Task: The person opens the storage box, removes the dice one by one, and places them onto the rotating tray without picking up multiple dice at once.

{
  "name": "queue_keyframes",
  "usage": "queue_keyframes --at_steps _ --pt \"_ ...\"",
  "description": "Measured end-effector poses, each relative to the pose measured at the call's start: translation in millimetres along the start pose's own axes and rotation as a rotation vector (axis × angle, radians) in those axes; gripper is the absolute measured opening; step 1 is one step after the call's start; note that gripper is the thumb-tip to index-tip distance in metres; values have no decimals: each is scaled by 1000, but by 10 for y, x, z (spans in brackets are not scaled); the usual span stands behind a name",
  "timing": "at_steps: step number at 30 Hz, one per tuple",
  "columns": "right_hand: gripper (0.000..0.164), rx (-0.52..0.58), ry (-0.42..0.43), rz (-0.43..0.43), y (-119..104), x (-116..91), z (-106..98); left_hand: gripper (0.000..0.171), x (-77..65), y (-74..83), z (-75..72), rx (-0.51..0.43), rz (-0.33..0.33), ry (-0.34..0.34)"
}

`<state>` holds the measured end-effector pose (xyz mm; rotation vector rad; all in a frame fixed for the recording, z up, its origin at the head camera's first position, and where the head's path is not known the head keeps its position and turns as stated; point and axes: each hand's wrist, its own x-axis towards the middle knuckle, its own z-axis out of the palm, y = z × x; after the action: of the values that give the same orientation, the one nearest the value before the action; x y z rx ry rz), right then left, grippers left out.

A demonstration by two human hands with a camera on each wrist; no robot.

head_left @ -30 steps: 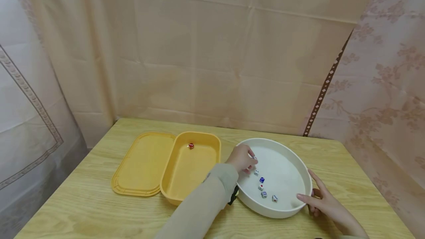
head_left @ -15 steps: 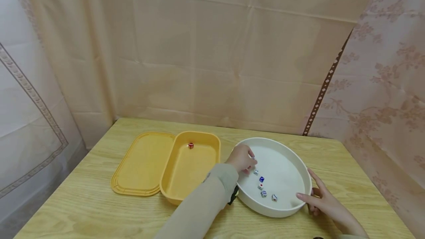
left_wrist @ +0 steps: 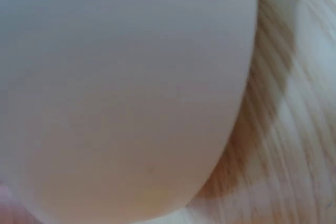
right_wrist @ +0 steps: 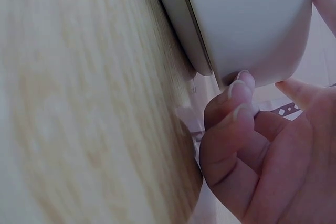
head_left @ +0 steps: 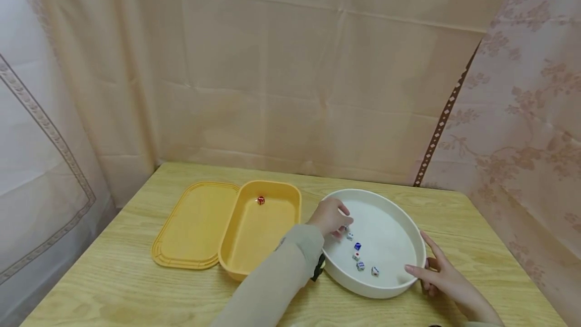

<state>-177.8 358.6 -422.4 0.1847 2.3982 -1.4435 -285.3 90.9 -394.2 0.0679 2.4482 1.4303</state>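
A round white tray point(head_left: 390, 241) with a raised rim stands at the right of the table. Inside it lie several small dice, among them a blue die point(head_left: 358, 246) and white dice such as this white die point(head_left: 374, 271). My left hand point(head_left: 330, 217) reaches over the tray's left rim, its curled fingers round a small white die point(head_left: 347, 226) that they partly cover. At the right side, my right hand point(head_left: 442, 274) grips the rim, thumb inside; in the right wrist view, curled fingers point(right_wrist: 231, 135) sit by the tray's lower edge. Only the tray's blurred wall point(left_wrist: 131, 77) fills the left wrist view.
Left of the tray stands a yellow rectangular box point(head_left: 260, 236) with a red die point(head_left: 260, 200) near its back corner. Its flat yellow lid point(head_left: 199, 226) lies against the box's left side. Beige cloth point(head_left: 295, 74) hangs behind the wooden table point(head_left: 104, 276).
My left fingers have shifted slightly, and the white die at them now shows lower, below the thumb. The right hand, tray and other dice look unmoved.
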Motion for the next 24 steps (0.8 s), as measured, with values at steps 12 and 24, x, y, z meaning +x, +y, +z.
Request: queue_keyframes --at_steps 12,24 --pt "107 -8 -11 1 2 -15 -5 15 -62 197 -241 -138 36 -52" --pt "106 -5 -22 0 -17 -11 7 25 -29 361 -574 -307 177 -39"
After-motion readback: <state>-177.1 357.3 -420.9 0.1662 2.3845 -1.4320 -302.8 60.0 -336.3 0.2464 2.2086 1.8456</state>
